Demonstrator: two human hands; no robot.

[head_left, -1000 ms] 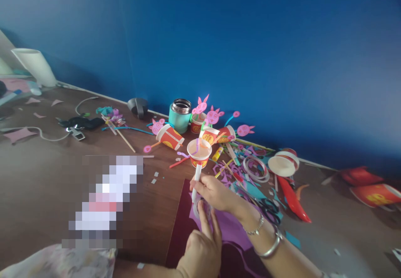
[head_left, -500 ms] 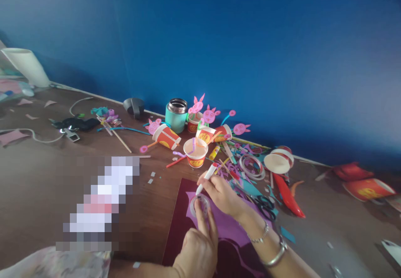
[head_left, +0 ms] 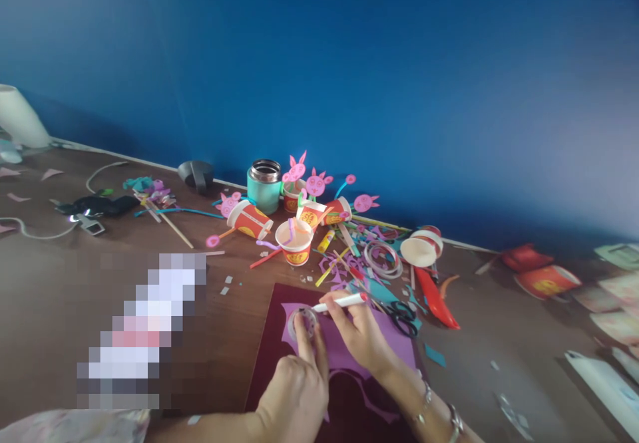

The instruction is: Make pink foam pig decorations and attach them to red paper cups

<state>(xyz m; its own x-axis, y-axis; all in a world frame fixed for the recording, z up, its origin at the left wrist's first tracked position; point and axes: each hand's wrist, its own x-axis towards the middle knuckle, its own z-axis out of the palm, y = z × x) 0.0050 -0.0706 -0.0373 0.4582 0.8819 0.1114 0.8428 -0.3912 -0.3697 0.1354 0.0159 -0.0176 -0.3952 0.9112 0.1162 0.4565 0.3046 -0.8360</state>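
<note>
My left hand (head_left: 294, 390) presses two fingers down on a small clear tape ring (head_left: 302, 322) lying on a purple paper sheet (head_left: 379, 350). My right hand (head_left: 360, 334) grips a white marker (head_left: 341, 302) with a red end, its tip touching the ring's right edge. The purple paper rests on a dark maroon mat (head_left: 272, 363). Just beyond the mat stands an open red paper cup (head_left: 295, 241) with curled strips inside.
Red cups with pink animal cutouts (head_left: 314, 207), a teal jar (head_left: 263, 185), tape rings (head_left: 382, 258), scissors (head_left: 402, 311) and paper scraps crowd the table by the blue wall. A cable and dark objects (head_left: 94, 205) lie at left. A blurred patch (head_left: 144, 330) covers the near left.
The marker has swung from upright to nearly flat as my right hand traced round the ring. The view has shifted right, so everything sits further left.
</note>
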